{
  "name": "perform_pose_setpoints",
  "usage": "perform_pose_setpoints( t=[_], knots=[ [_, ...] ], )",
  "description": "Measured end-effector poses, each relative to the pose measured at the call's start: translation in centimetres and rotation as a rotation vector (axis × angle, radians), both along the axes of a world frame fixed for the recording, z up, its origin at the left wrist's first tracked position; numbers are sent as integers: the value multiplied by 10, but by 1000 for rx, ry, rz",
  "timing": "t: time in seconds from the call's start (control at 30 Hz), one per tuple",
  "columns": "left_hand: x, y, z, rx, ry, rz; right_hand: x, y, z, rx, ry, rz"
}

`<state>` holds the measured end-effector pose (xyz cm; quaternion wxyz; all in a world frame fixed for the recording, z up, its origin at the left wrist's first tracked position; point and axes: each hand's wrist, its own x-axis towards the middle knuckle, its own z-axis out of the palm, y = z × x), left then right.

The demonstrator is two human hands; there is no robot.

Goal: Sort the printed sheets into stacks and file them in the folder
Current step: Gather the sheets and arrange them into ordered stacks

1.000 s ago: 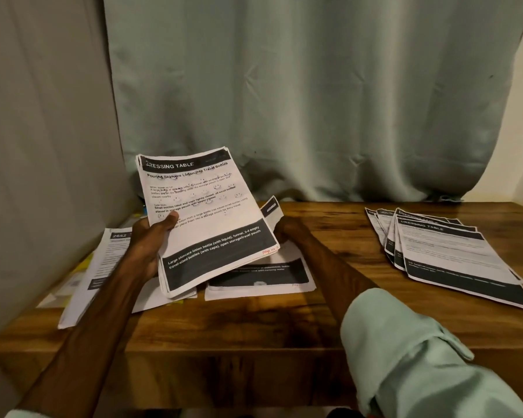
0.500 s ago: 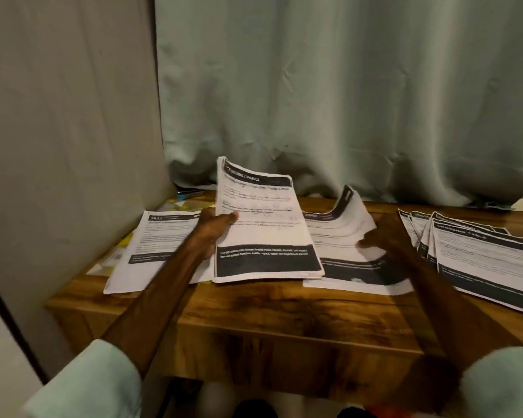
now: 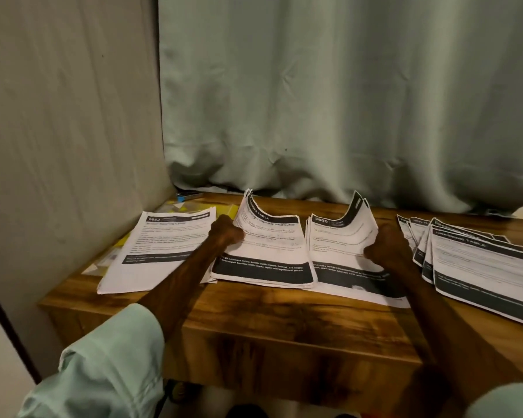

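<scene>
Pinching light, floppy sheets: my left grip (image 3: 227,234) clasps the dressing-table stack (image 3: 269,251) by its side, right grip (image 3: 382,247) the neighbouring stack (image 3: 335,245), both on the counter (image 3: 254,321); I'd clamp whole edges, they fan

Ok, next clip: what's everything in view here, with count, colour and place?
table: 1, brown wood, across the lower frame
curtain: 1, pale green, behind the table
wall: 1, beige, left
2652 stack: 1, white with black bands, table's left
Dressing Table stack: 1, white and black, centre-left, far end curled up
J800 stack: 1, white and black, centre, far end curled up
fanned stack: 1, white and black, table's right
yellow item: count unclear, maybe the folder, under the 2652 stack
blue item: 1, back left corner, too small to name
sleeves: 2, pale green, bottom corners
left hand: 1, grips the Dressing Table stack's left edge
right hand: 1, grips the J800 stack's right edge
</scene>
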<state>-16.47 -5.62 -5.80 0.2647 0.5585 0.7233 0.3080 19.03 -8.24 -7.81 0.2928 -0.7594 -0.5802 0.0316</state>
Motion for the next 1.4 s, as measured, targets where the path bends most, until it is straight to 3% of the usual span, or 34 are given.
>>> perform_pose_setpoints(
  t=[0.4, 0.77, 0.97, 1.13, 1.2, 1.27, 1.3, 1.4],
  knots=[
    [-13, 18, -4, 88, 232, 91, -6, -7, -4, 27, -21, -68],
    [9, 22, -11, 167, 343, 39, 25, -18, 11, 32, 402, -38],
    [17, 21, -26, 226, 558, 9, 39, -33, 30, 126, 538, 35],
    [24, 12, -37, 324, 990, 31, 53, -46, 58, 184, 809, 167],
    [21, 15, -41, 393, 1067, 59, 55, -54, 73, 219, 905, 236],
    [25, 17, -36, 479, 951, 7, 55, -61, 84, 246, 999, 284],
    [31, 15, -30, 507, 777, -55, 54, -61, 85, 241, 1037, 305],
    [63, -12, 9, 396, -89, -281, 48, -57, 76, 149, 1131, 370]
  ],
)
